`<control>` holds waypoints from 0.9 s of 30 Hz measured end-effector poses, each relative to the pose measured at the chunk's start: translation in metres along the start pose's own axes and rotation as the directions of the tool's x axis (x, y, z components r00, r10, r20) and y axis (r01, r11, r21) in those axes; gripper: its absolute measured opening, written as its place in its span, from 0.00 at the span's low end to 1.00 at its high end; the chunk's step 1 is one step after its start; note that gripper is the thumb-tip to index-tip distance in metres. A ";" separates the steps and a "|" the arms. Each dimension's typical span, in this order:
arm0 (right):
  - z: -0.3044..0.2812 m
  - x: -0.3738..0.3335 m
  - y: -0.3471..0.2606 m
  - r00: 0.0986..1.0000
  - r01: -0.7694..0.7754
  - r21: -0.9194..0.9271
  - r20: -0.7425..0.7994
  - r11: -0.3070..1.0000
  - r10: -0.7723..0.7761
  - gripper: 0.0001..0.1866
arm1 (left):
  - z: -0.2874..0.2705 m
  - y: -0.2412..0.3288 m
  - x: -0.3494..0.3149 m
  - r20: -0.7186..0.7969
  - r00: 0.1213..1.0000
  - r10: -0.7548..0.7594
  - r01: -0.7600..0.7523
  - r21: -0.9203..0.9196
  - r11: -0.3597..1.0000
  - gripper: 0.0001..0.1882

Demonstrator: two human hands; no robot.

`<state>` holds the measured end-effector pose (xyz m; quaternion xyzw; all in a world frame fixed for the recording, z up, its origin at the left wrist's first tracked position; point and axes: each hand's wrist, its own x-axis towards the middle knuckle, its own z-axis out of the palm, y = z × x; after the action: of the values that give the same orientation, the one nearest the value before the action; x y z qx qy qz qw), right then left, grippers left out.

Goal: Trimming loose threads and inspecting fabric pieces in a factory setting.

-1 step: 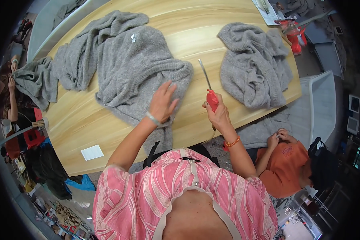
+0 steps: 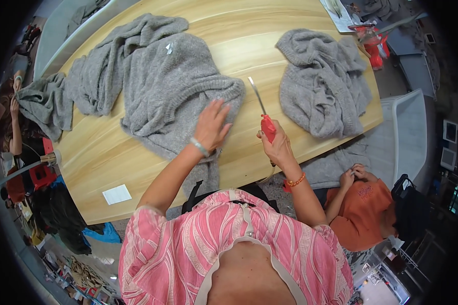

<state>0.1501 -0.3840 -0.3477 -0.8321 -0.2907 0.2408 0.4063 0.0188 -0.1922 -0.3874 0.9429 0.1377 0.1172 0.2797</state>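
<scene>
A grey knit sweater [image 2: 160, 76] lies spread and rumpled on the wooden table in front of me. My left hand [image 2: 212, 124] rests flat on its near right part, fingers outstretched and holding nothing. To the right, my right hand [image 2: 275, 144] is closed around the red handle of a tool with a long thin metal shaft [image 2: 258, 96]. The shaft points up and away, its flat tip apart from the sweater. What exact kind of tool this is, I cannot tell. Another grey knit garment [image 2: 324, 84] lies bunched farther right.
More grey knitwear [image 2: 99, 76] trails leftward to a co-worker's hands [image 2: 15, 101] at the table's left edge. A white paper slip [image 2: 117, 194] lies near left on the table [image 2: 86, 168]. Another person in orange [image 2: 364, 213] sits close at right, beside a pale bin [image 2: 411, 132].
My left hand has slid slightly away from me and to the right over the sweater. The tool in my right hand has tilted a little to the left.
</scene>
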 end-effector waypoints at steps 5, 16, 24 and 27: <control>-0.019 -0.003 -0.022 0.983 -0.043 -0.203 0.168 0.978 0.078 0.14 | 0.059 -0.046 0.017 0.168 0.977 -0.129 0.089 0.229 0.969 0.36; -0.047 -0.017 -0.047 0.824 0.103 -0.456 0.536 0.884 0.180 0.13 | 0.056 -0.055 0.033 0.132 0.982 -0.135 0.094 0.281 0.955 0.41; -0.044 -0.031 -0.034 0.864 0.102 -0.475 0.478 0.874 0.159 0.12 | 0.014 -0.043 -0.049 0.374 0.927 -0.010 -0.071 0.202 0.977 0.39; -0.033 -0.033 -0.036 0.828 0.150 -0.506 0.534 0.849 0.172 0.11 | 0.020 -0.046 -0.062 0.400 0.916 0.004 -0.096 0.210 0.973 0.36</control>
<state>0.1377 -0.4058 -0.2942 -0.8045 -0.4465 0.3874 0.0571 -0.0420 -0.1847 -0.4385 0.9758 0.0660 -0.0857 0.1899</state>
